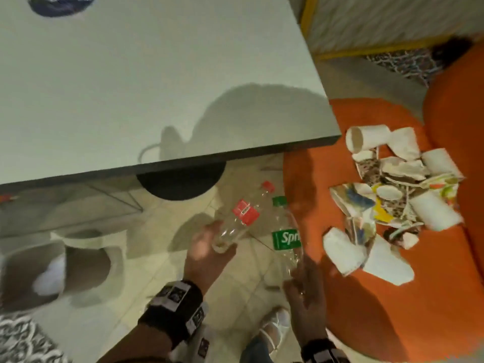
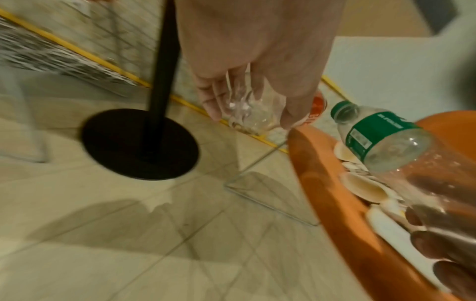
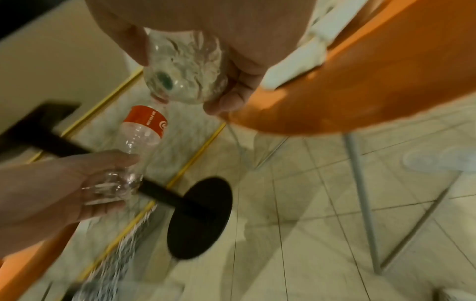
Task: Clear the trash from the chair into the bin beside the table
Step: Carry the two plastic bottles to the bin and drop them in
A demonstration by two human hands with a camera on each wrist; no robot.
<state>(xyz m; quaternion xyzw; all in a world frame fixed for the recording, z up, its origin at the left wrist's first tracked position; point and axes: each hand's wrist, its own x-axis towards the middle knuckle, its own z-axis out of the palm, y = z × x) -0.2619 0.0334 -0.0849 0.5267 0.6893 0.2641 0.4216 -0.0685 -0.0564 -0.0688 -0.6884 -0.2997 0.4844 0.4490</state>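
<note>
Pale floor tiles (image 1: 146, 260) underfoot, crossed by a yellow line (image 2: 103, 63). Grey bench (image 1: 131, 82) filling the upper left of the head view, black round base (image 2: 140, 144) on its post beneath. Bin (image 1: 86, 268) on the floor at 8 o'clock, pale liner, something white inside. Orange chair (image 1: 392, 297) at 3 o'clock, its seat heaped with crushed paper cups (image 1: 392, 203) and printed scraps, all blurred.

Left hand (image 1: 207, 254) wrapped round the base of a clear red bottle (image 1: 243, 218), red cap aimed at 1 o'clock, held above the tiles between bench and chair. Right hand (image 1: 305, 292) clutching the bottom of a green bottle (image 1: 284, 231), green label reading "Spr", cap pointing to 12 o'clock, by the chair's edge. Bottles side by side, close; touching or not, unclear. Dark wristbands (image 1: 175, 309) with printed tags on both wrists.
</note>
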